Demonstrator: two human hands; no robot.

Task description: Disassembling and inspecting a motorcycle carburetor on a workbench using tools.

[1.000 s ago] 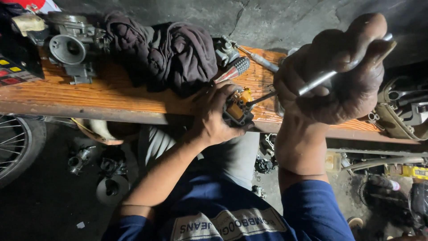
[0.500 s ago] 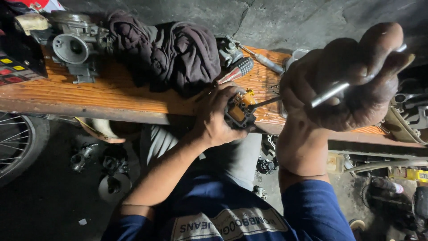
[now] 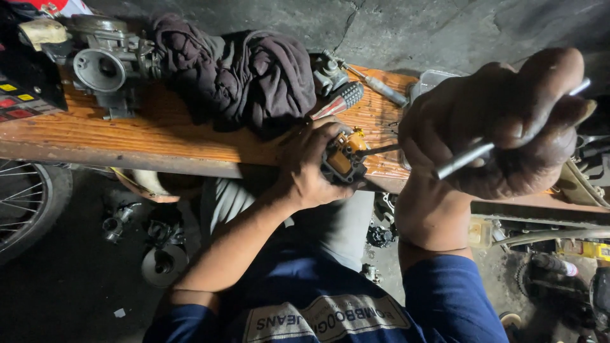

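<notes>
My left hand (image 3: 305,168) grips a small yellow and black metal part (image 3: 343,159) at the front edge of a wooden bench (image 3: 159,136). My right hand (image 3: 502,127) is raised close to the camera, closed in a fist around the silver handle of a long metal tool (image 3: 473,154). The tool's thin dark shaft (image 3: 379,150) runs left from the fist and its tip meets the yellow part. My blue sleeves and shirt fill the lower middle of the view.
On the bench lie a dark crumpled cloth (image 3: 248,76), a grey carburetor (image 3: 105,63), a red and black screwdriver handle (image 3: 340,100) and a second screwdriver (image 3: 381,86). A spoked wheel (image 3: 25,203) stands at the left. Small engine parts (image 3: 162,260) lie on the floor.
My right hand with the tool has shifted a little to the right and lower in view, closer to the camera. My left hand still holds the yellow part at the bench edge.
</notes>
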